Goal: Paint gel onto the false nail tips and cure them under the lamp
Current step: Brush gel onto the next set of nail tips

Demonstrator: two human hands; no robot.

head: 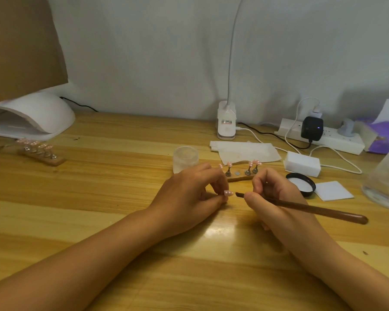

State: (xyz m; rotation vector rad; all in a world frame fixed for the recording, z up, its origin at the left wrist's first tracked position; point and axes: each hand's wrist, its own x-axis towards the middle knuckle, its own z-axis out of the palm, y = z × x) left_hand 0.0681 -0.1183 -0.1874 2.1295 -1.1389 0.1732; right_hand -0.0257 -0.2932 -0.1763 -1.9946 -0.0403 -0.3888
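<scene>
Counter point(99, 221), near: left hand point(189, 194), grip pinched on one pink nail tip point(227, 193); right hand point(276, 198), grip closed round brush point(312, 208), bristles just beside that tip. Behind: wooden stand point(240, 178) of tips, partly hidden by left fingers; black lid point(301, 184), white inside; frosted jar point(185, 161), contents unclear. Far left: second stand point(41, 153) before white curing lamp point(36, 117).

Head camera looks forward and down, close over the wooden table point(121, 176).
</scene>
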